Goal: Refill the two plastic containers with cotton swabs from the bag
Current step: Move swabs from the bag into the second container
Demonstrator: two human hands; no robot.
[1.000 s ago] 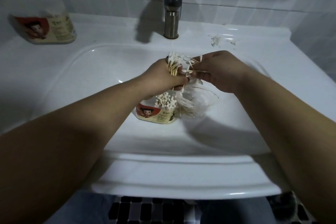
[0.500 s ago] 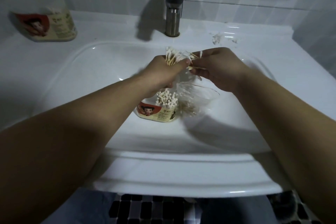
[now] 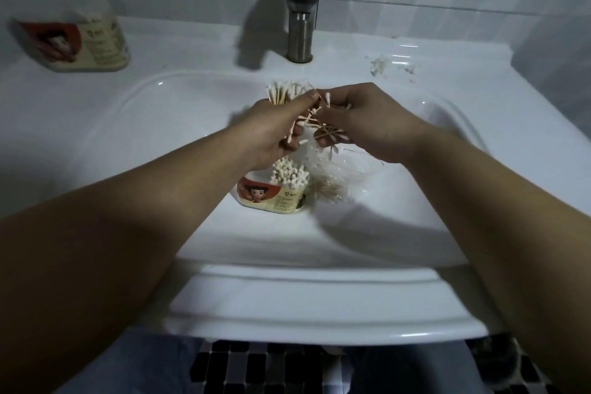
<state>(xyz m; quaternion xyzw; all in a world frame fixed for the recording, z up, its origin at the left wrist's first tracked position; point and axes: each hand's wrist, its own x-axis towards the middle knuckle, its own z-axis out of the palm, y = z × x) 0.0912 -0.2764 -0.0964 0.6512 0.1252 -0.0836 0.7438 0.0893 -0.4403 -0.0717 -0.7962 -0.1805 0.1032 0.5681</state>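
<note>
While both of my hands work above the basin, these are my notes.

Step in hand: I judge I am squaring up loose swabs before they go into a container, passing strays from one fist to the other.

Left hand: closed around an upright bundle of cotton swabs, white tips fanning out above the thumb side; forearm reaching in from the lower left, knuckles up.

Right hand: fingers pinched on a crossed tangle of swabs between the two hands; wrist level, palm turned down, forearm coming in from the lower right.

Open container: stands in the sink directly below my left hand, already holding swabs tip-up, seemingly with room to spare.

Second container: up on the back-left ledge, well apart from my hands; blurred, so I cannot tell how full it is.

Bag: clear plastic, just beside the open container on its right, more swabs lying inside.

Doing it well: I would line the sticks parallel first, tap the ends level, then lower the bundle straight down; crossed sticks will likely jam at the mouth.

Risk: loose swabs could drop into the basin.
</note>
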